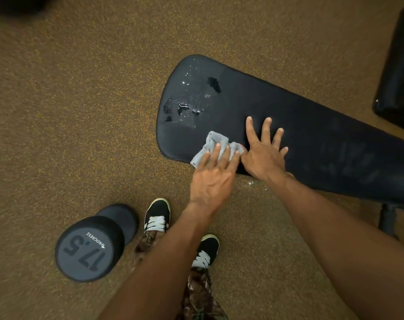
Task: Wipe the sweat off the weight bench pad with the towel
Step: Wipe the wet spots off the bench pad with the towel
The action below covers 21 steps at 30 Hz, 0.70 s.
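A black weight bench pad (300,125) stretches from the middle of the view to the right edge. Wet drops and patches of sweat (187,105) glisten on its left end. A small grey towel (216,143) lies crumpled on the pad's near edge, just below the wet area. My left hand (213,175) presses flat on the towel, fingers spread over it. My right hand (264,151) rests flat on the bare pad right beside the towel, fingers apart, its thumb touching the towel's right corner.
A black 17.5 dumbbell (92,243) lies on the brown speckled floor at the lower left, beside my two black shoes (157,215). A bench leg (388,218) shows at the right. Another black padded piece of equipment (399,72) stands at the far right.
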{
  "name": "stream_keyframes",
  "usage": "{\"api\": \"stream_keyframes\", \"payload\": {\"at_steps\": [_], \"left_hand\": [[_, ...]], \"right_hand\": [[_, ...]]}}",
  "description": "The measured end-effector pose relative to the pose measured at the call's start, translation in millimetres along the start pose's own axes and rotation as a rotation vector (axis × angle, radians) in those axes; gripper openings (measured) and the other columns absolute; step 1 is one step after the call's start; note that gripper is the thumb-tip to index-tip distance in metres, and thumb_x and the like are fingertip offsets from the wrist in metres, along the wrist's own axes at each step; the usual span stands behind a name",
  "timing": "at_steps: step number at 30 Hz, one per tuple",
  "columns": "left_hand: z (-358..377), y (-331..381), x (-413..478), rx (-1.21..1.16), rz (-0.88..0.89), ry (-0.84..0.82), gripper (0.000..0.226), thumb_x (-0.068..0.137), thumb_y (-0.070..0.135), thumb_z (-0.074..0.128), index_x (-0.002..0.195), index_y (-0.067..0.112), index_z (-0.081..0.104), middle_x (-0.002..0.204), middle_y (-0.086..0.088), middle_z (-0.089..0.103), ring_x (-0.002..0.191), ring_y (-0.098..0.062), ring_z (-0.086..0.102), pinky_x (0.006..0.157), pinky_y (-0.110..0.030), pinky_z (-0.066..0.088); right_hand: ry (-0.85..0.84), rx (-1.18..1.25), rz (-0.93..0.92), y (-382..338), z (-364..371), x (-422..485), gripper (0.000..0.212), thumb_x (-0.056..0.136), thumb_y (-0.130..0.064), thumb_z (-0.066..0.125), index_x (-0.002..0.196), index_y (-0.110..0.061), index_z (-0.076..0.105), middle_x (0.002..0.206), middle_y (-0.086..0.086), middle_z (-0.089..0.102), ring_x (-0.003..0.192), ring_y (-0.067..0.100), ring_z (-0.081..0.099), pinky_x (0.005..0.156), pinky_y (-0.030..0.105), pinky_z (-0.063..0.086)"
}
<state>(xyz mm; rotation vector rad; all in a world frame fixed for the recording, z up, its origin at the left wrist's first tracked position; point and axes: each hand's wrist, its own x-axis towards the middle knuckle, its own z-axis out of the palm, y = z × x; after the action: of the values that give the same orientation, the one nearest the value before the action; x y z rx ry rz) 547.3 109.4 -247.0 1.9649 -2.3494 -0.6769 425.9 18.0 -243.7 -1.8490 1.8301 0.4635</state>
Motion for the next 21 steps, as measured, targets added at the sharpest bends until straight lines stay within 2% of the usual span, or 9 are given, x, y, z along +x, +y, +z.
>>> {"api": "stream_keyframes", "payload": {"at_steps": [3, 7, 10, 13, 16, 18, 21], "left_hand": [[1, -21, -7, 0.059, -0.018, -0.046, 0.067, 0.092, 0.017, 0.012, 0.159, 0.024, 0.015, 0.166, -0.009, 0.007, 0.153, -0.034, 0.001, 0.124, -0.047, 0.009], [-9, -46, -8, 0.072, -0.139, -0.002, 0.068, 0.092, 0.013, 0.012, 0.159, 0.026, 0.016, 0.167, -0.008, 0.005, 0.153, -0.034, -0.001, 0.123, -0.044, 0.007], [-17, -64, -12, 0.032, -0.252, 0.035, 0.064, 0.099, 0.009, 0.025, 0.158, 0.030, 0.015, 0.167, -0.006, 0.005, 0.153, -0.031, -0.002, 0.123, -0.041, 0.005], [-15, -62, -15, 0.034, -0.287, 0.082, 0.053, 0.104, 0.031, 0.032, 0.156, 0.030, 0.025, 0.166, -0.010, 0.013, 0.152, -0.036, 0.003, 0.122, -0.050, 0.007], [-7, -55, -9, 0.046, -0.301, 0.092, 0.057, 0.101, 0.053, 0.034, 0.154, 0.033, 0.027, 0.165, -0.014, 0.013, 0.149, -0.048, 0.001, 0.117, -0.062, 0.007], [-7, -60, -6, 0.042, -0.309, 0.097, 0.052, 0.103, 0.048, 0.033, 0.154, 0.038, 0.026, 0.165, -0.014, 0.010, 0.148, -0.051, 0.000, 0.117, -0.065, 0.010], [-5, -71, -7, 0.048, -0.285, 0.106, 0.055, 0.105, 0.029, 0.033, 0.156, 0.040, 0.017, 0.166, -0.010, 0.007, 0.149, -0.048, -0.001, 0.120, -0.057, 0.010]], "right_hand": [[0.005, 0.031, -0.019, 2, 0, -1, 0.067, 0.100, -0.058, 0.031, 0.152, -0.047, -0.011, 0.162, 0.001, -0.024, 0.147, 0.040, -0.021, 0.114, 0.069, 0.002], [0.001, 0.047, -0.012, 4, 0, 0, 0.069, 0.098, -0.061, 0.033, 0.151, -0.049, -0.009, 0.163, -0.001, -0.023, 0.147, 0.039, -0.020, 0.114, 0.069, 0.002], [-0.002, 0.048, -0.014, 3, -1, 0, 0.069, 0.098, -0.061, 0.032, 0.152, -0.048, -0.010, 0.163, 0.000, -0.023, 0.147, 0.040, -0.021, 0.114, 0.070, 0.001], [-0.007, 0.044, -0.019, 2, 0, 0, 0.069, 0.099, -0.060, 0.031, 0.152, -0.047, -0.011, 0.162, 0.001, -0.025, 0.146, 0.041, -0.022, 0.113, 0.070, 0.000], [-0.006, 0.037, -0.023, 3, 1, 1, 0.069, 0.099, -0.060, 0.031, 0.152, -0.047, -0.012, 0.162, 0.002, -0.025, 0.146, 0.041, -0.022, 0.113, 0.071, 0.000], [-0.005, 0.031, -0.020, 3, 2, 2, 0.069, 0.099, -0.061, 0.030, 0.151, -0.047, -0.011, 0.162, 0.001, -0.025, 0.146, 0.041, -0.022, 0.113, 0.071, 0.001], [-0.001, 0.026, -0.018, 3, 2, 1, 0.068, 0.098, -0.062, 0.029, 0.151, -0.047, -0.012, 0.162, 0.001, -0.025, 0.146, 0.041, -0.021, 0.113, 0.070, 0.000]]}}
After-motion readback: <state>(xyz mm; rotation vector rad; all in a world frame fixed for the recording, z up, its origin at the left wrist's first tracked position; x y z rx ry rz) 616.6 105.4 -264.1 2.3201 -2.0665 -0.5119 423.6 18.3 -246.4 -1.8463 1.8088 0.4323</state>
